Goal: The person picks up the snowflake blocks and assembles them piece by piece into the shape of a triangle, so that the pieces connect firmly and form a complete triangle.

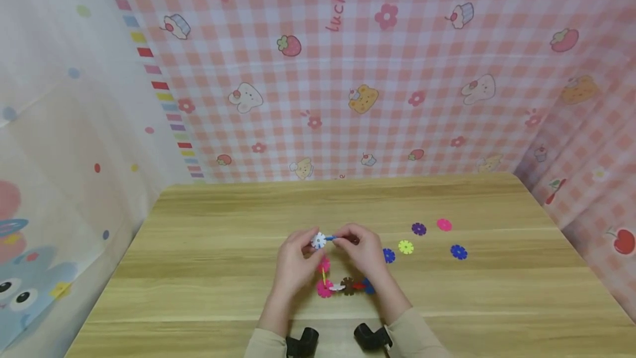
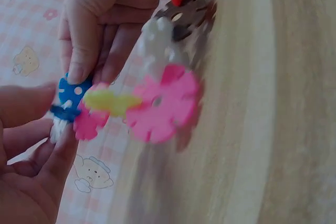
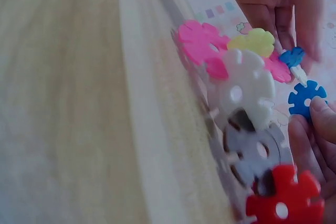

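Note:
My left hand (image 1: pixel 292 261) pinches a white notched plastic disc (image 1: pixel 318 241) at the end of a chain of interlocking discs. My right hand (image 1: pixel 366 250) holds a blue disc (image 3: pixel 297 104) between thumb and fingers, right against the white one; whether the two are slotted together I cannot tell. Beside the white disc sits another small blue disc (image 3: pixel 292 56). From there the chain runs through a pink disc (image 1: pixel 324 264), a yellow disc (image 1: pixel 324 276), another pink (image 1: pixel 325 289), a second white (image 1: pixel 337 288), a brown (image 1: pixel 347 286), a red (image 1: pixel 359 287) and a blue (image 1: pixel 369 286).
Loose discs lie on the wooden table (image 1: pixel 223 269) right of my hands: purple (image 1: pixel 419 229), pink (image 1: pixel 444 225), yellow-green (image 1: pixel 406 247) and two blue, one farther right (image 1: pixel 459 252) and one near my right wrist (image 1: pixel 388 256). A checked curtain (image 1: pixel 328 82) hangs behind the table.

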Tool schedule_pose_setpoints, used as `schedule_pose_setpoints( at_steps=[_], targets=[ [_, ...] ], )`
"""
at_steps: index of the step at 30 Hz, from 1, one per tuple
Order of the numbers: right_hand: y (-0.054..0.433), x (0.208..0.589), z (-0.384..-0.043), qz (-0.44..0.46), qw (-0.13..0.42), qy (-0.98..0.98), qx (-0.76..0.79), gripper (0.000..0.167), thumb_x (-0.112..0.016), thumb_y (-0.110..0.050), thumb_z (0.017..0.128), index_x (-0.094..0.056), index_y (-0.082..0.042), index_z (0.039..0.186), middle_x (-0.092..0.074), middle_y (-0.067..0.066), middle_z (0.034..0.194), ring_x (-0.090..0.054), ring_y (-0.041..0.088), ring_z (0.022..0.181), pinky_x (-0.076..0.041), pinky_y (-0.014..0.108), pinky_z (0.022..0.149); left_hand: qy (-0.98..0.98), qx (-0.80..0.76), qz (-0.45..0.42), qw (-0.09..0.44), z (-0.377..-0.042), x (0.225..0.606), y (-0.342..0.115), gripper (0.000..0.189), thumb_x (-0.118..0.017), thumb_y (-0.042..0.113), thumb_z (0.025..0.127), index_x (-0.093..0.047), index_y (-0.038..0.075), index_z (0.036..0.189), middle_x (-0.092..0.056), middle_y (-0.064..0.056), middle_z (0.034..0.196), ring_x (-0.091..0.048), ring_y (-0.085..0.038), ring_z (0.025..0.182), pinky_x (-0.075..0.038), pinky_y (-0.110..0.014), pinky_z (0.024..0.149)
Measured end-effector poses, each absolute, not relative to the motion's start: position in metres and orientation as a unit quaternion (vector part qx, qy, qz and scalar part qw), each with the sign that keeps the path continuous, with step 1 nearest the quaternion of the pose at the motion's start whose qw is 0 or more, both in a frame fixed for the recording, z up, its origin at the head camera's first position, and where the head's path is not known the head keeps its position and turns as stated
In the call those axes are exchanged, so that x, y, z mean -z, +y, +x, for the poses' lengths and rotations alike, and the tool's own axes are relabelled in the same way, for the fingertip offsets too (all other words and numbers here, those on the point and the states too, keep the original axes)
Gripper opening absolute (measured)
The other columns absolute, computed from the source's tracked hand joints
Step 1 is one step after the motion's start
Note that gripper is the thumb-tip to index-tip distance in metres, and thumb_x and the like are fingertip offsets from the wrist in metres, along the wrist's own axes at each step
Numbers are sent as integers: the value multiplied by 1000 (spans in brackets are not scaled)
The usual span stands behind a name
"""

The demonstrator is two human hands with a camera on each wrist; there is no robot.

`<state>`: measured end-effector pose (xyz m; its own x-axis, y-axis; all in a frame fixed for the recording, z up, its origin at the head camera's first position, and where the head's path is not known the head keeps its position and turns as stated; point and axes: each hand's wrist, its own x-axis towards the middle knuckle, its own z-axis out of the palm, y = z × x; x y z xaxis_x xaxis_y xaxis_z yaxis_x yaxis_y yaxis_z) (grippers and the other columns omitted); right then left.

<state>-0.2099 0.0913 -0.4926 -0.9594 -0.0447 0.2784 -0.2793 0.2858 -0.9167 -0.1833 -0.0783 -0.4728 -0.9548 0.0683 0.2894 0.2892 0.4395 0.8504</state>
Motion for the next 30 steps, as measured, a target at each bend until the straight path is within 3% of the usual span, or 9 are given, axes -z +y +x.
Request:
schedule_pose_setpoints(
  at_steps=[5, 12, 17, 25, 30],
  targets=[
    [91, 494, -211, 109, 97, -796, -587, 9, -77, -1, 83, -73, -8, 86, -71, 3, 85, -68, 18, 78, -57, 25, 73, -839, 518, -105, 128, -185, 473, -81, 31, -63, -11, 89, -69, -4, 118, -68, -17, 110, -64, -30, 101, -55, -39, 89],
    [91, 494, -209, 132, 105, -799, -577, 12, -78, 0, 80, -74, -10, 86, -70, -1, 86, -65, 14, 78, -56, 25, 72, -833, 531, -68, 137, -184, 474, -80, 30, -68, -13, 85, -75, 2, 110, -71, -10, 101, -66, -23, 92, -57, -27, 78],
    [92, 494, -209, 155, 131, -785, -585, 15, -79, 4, 77, -74, -9, 81, -69, 0, 84, -64, 15, 77, -56, 24, 70, -819, 554, -50, 141, -183, 473, -75, 30, -67, -16, 82, -76, 1, 105, -72, -13, 100, -67, -25, 90, -56, -23, 75],
    [89, 497, -207, 163, 164, -778, -584, 16, -80, 6, 72, -74, -7, 78, -70, 3, 82, -64, 18, 77, -56, 23, 70, -803, 577, -25, 144, -182, 475, -68, 33, -67, -21, 76, -76, 0, 100, -72, -15, 96, -67, -24, 81, -56, -21, 65],
    [87, 498, -207, 159, 160, -779, -585, 16, -81, 7, 72, -74, -6, 77, -70, 3, 81, -64, 18, 77, -56, 23, 70, -797, 584, -27, 151, -183, 477, -68, 32, -65, -21, 77, -76, -2, 100, -72, -17, 96, -67, -27, 79, -57, -22, 64]
  ],
)
